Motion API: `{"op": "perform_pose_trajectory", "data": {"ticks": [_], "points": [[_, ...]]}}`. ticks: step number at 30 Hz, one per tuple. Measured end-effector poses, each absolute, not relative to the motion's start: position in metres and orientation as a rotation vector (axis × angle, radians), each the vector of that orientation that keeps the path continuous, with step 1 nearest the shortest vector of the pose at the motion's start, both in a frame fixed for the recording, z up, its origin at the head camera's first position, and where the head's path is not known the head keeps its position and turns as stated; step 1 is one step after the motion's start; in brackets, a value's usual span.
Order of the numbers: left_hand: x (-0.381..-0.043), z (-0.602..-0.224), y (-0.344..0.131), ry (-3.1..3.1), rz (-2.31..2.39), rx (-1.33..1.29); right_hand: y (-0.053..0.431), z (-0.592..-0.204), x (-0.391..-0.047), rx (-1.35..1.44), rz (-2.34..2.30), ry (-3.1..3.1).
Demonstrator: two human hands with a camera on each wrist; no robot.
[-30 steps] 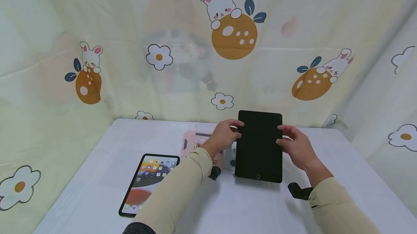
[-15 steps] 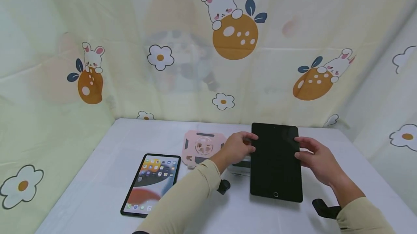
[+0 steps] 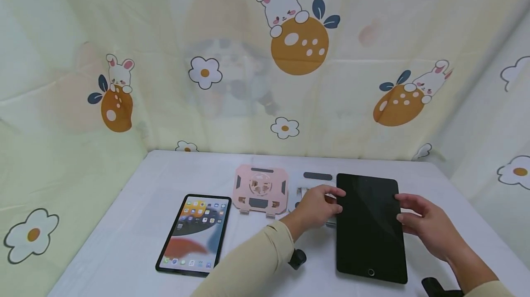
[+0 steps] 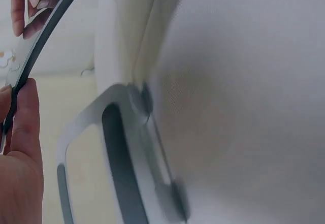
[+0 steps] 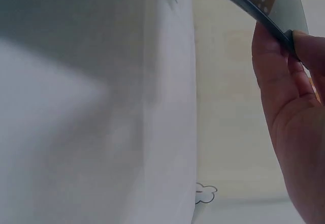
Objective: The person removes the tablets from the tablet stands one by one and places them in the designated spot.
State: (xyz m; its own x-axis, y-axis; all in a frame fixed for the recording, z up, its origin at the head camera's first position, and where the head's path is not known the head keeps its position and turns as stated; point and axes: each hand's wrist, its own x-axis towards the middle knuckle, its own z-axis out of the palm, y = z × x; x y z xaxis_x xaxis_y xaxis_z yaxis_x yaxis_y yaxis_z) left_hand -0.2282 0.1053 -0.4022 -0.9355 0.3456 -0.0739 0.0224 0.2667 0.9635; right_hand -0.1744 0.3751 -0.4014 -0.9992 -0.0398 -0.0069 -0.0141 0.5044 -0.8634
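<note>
A black tablet (image 3: 370, 228), its screen dark and a round button at the near end, is held up over the white table by both hands. My left hand (image 3: 316, 209) pinches its left edge between thumb and fingers. The right hand (image 3: 430, 223) pinches the opposite edge. Both wrist views show the tablet edge-on between thumb and fingers, as with the left hand (image 4: 23, 148) and the right hand (image 5: 294, 102). Behind the left hand is a grey metal stand (image 4: 124, 158) with dark pads, mostly hidden by hand and tablet in the head view.
A second tablet (image 3: 194, 235) with a lit home screen lies on the left of the white table (image 3: 124, 232). A pink stand plate (image 3: 261, 189) with dark pads lies behind it. At the back hangs a curtain (image 3: 232, 131) printed with rabbits and flowers.
Both hands have carried the black tablet to the right and toward the near side. The pink plate and part of the grey stand have come into fuller view.
</note>
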Motion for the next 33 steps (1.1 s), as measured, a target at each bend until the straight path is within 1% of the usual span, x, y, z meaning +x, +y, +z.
{"op": "perform_pose_trajectory", "data": {"ticks": [9, 19, 33], "points": [[-0.213, -0.413, 0.120, 2.205, 1.768, 0.363, 0.393, -0.413, -0.161, 0.082, -1.608, 2.616], [-0.203, -0.422, 0.130, 2.191, 1.767, 0.369, 0.406, -0.424, -0.150, 0.152, -1.642, 2.538], [-0.197, -0.430, 0.136, 2.152, 1.670, 0.411, 0.423, -0.435, -0.149, 0.249, -1.523, 2.489]]}}
